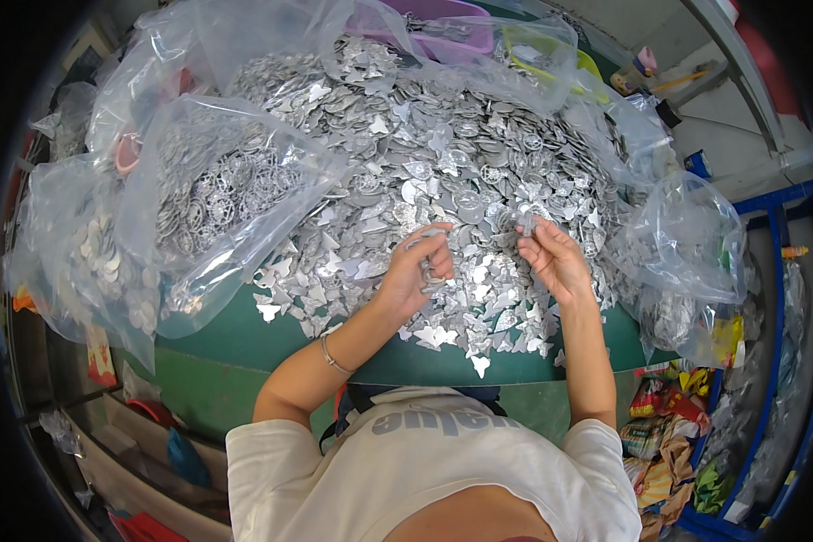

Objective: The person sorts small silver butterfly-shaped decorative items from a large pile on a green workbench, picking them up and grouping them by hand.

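Note:
A wide heap of small flat silver metal pieces (465,203) covers the green table (217,321); many are butterfly-shaped, others round or openwork. Over the near part of the heap, my left hand (415,266) is closed with curled fingers around small silver pieces (432,233), whose exact shape is partly hidden. My right hand (556,259) pinches a small silver piece (527,222) between thumb and fingertips, raised just above the heap. The two hands are apart, level with each other.
Clear plastic bags of silver pieces stand at the left (221,194) and right (677,244). Behind the heap are a purple basket (465,36) and a yellow-green basket (551,63). A blue metal rack (777,212) is at right; a drawer-like bin (135,461) sits lower left.

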Demonstrator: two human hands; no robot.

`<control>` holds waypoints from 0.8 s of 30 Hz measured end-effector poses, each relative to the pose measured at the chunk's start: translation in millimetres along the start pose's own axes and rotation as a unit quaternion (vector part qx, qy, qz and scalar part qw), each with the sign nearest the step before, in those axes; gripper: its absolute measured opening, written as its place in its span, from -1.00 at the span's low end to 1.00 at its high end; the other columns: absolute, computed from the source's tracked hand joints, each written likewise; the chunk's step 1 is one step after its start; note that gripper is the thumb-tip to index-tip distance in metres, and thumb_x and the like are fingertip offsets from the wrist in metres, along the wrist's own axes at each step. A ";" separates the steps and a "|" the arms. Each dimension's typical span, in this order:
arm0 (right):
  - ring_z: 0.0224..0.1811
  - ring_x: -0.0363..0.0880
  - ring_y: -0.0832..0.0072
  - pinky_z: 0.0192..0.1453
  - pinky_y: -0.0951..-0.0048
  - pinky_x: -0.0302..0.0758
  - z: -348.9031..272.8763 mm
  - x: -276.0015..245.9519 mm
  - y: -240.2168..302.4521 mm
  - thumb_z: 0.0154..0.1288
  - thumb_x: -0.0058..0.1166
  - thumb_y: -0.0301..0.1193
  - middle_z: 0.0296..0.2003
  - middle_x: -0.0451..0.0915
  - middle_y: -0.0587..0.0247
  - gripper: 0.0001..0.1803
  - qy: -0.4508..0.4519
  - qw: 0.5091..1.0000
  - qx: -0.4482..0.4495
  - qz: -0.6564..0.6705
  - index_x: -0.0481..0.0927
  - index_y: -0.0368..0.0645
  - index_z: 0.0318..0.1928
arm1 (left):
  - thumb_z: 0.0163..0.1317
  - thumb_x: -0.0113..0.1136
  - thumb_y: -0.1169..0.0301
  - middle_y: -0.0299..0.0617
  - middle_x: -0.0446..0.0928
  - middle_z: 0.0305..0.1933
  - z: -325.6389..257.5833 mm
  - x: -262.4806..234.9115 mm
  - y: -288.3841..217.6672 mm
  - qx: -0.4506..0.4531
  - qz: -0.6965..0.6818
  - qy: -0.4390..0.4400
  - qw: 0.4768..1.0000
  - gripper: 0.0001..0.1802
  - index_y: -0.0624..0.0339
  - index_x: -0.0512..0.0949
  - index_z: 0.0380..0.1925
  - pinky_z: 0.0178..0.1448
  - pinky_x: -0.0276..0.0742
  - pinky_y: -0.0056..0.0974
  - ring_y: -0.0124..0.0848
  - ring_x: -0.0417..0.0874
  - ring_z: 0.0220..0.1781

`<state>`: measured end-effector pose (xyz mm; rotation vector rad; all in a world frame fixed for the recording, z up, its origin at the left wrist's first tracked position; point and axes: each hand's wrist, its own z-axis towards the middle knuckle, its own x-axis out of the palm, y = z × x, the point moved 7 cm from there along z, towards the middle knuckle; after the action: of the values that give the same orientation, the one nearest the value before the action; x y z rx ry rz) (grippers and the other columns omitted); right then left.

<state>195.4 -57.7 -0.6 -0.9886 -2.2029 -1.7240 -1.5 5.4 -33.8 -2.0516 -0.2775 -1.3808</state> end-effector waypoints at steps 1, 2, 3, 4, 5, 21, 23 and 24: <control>-0.28 0.66 0.29 -0.15 0.41 0.63 -5.2 3.9 3.7 0.41 -0.14 -0.52 -0.22 0.58 -0.01 -0.72 -0.019 0.998 -0.017 -0.057 0.39 -0.43 0.05 | 0.30 0.02 0.41 -0.35 0.22 -0.55 -0.1 -0.3 -0.2 0.003 0.002 0.003 1.000 -0.72 0.21 0.41 -0.01 -0.39 0.30 -0.36 -0.52 0.26 -0.53; -0.28 0.66 0.29 -0.16 0.42 0.63 -11.6 6.7 9.0 0.40 -0.13 -0.52 -0.23 0.58 0.00 -0.71 -0.038 0.992 -0.034 -0.113 0.39 -0.44 0.05 | 0.30 0.02 0.41 -0.35 0.22 -0.54 -0.8 -0.8 -0.4 0.004 0.004 0.006 1.000 -0.72 0.21 0.41 -0.01 -0.38 0.30 -0.36 -0.52 0.27 -0.53; -0.31 0.64 0.41 -0.21 0.47 0.60 -19.2 6.3 22.6 0.40 -0.09 -0.48 -0.24 0.61 0.05 -0.70 -0.058 0.973 -0.085 -0.208 0.43 -0.36 0.08 | 0.30 0.02 0.41 -0.35 0.23 -0.54 -0.5 -0.7 -0.7 0.005 0.005 0.009 1.000 -0.72 0.21 0.41 -0.01 -0.38 0.30 -0.35 -0.52 0.27 -0.52; -0.31 0.64 0.43 -0.20 0.48 0.58 -30.7 9.6 46.0 0.40 -0.09 -0.49 -0.28 0.62 0.07 -0.71 -0.086 0.940 -0.167 -0.284 0.45 -0.39 0.05 | 0.30 0.02 0.42 -0.34 0.24 -0.54 -0.1 -1.8 -0.2 0.005 -0.003 0.003 1.000 -0.72 0.23 0.41 -0.01 -0.38 0.30 -0.35 -0.51 0.27 -0.53; -0.31 0.64 0.45 -0.19 0.49 0.57 -44.5 15.8 70.4 0.39 -0.10 -0.50 -0.32 0.63 0.09 -0.71 -0.114 0.894 -0.247 -0.356 0.47 -0.41 0.03 | 0.30 0.03 0.43 -0.32 0.26 -0.54 -0.2 -2.8 -0.1 0.004 -0.011 -0.003 1.000 -0.72 0.25 0.40 -0.01 -0.38 0.30 -0.34 -0.50 0.28 -0.54; -0.15 0.55 0.25 -0.01 0.35 0.42 -157.4 11.6 151.7 0.14 0.10 -0.62 -0.25 0.59 0.10 -0.85 -0.361 0.475 -0.541 -0.593 0.57 -0.27 -0.24 | 0.27 0.06 0.49 -0.17 0.38 -0.33 0.9 -5.9 7.6 -0.002 -0.015 0.007 1.000 -0.62 0.27 0.30 0.08 -0.30 0.36 -0.33 -0.44 0.35 -0.43; -0.16 0.55 0.32 -0.05 0.44 0.44 -127.1 39.9 98.6 0.11 0.15 -0.59 -0.23 0.59 0.12 -0.79 -0.233 0.670 -0.445 -0.547 0.57 -0.24 -0.19 | 0.28 0.05 0.47 -0.15 0.39 -0.27 -0.6 7.2 11.1 -0.005 -0.011 0.031 0.999 -0.60 0.26 0.27 0.11 -0.23 0.38 -0.31 -0.42 0.37 -0.37; -0.04 0.52 0.28 0.07 0.37 0.42 -100.7 47.8 54.9 0.12 0.18 -0.53 -0.05 0.53 0.07 -0.62 -0.142 0.818 -0.263 -0.491 0.50 -0.22 0.00 | 0.29 0.04 0.45 -0.15 0.38 -0.26 0.2 11.3 13.4 -0.011 -0.011 0.030 0.999 -0.59 0.25 0.26 0.11 -0.19 0.38 -0.30 -0.41 0.37 -0.34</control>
<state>165.7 -125.1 99.4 -0.0597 -2.7324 -2.8886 10.1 -6.8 -29.0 -2.0266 -0.2599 -1.4630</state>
